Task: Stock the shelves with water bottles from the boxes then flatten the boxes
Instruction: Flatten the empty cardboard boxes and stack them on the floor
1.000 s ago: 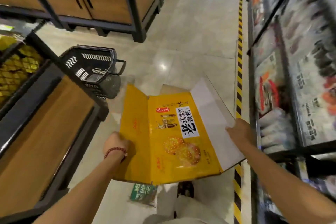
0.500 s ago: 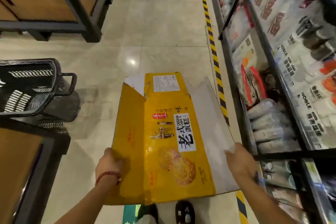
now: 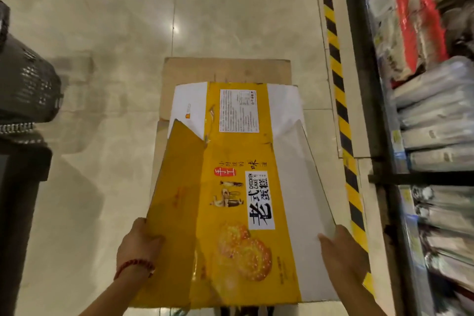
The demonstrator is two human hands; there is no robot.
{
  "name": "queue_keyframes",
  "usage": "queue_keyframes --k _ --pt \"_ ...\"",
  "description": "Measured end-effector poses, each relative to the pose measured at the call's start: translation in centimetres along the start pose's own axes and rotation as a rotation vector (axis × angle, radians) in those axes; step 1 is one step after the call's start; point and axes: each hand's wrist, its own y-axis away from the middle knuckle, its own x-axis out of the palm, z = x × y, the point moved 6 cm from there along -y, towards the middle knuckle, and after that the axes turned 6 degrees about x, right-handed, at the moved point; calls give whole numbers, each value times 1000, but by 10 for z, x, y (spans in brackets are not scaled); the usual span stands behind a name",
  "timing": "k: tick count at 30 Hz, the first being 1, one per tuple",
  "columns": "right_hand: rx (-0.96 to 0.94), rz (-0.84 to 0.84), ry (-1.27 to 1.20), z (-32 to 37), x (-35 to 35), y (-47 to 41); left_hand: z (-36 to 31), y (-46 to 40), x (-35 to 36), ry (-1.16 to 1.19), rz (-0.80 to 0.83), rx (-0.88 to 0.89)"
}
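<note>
The flattened yellow carton (image 3: 230, 200) bears "CHICKEN CAKE" beside large black Chinese characters 老式蛋糕 on a white patch at its centre; a red seal reads 手工. The white label toward twelve o'clock is illegible.

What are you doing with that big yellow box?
A person holds a flattened yellow cardboard box, the left hand gripping one edge and the right hand the other. It hangs over brown flattened cardboard on the tiled floor, beside a stocked shelf.
</note>
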Motion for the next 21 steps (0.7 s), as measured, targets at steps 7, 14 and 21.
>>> queue_keyframes --k 7,14,21 --pt "-39 -37 -193 25 45 -60 10 -70 36 -3 -116 61" --pt "-70 -14 -376 52 95 -122 23 -153 57 54 -193 104" --pt "-29 33 -432 39 166 -155 57 -194 117 62 -154 91"
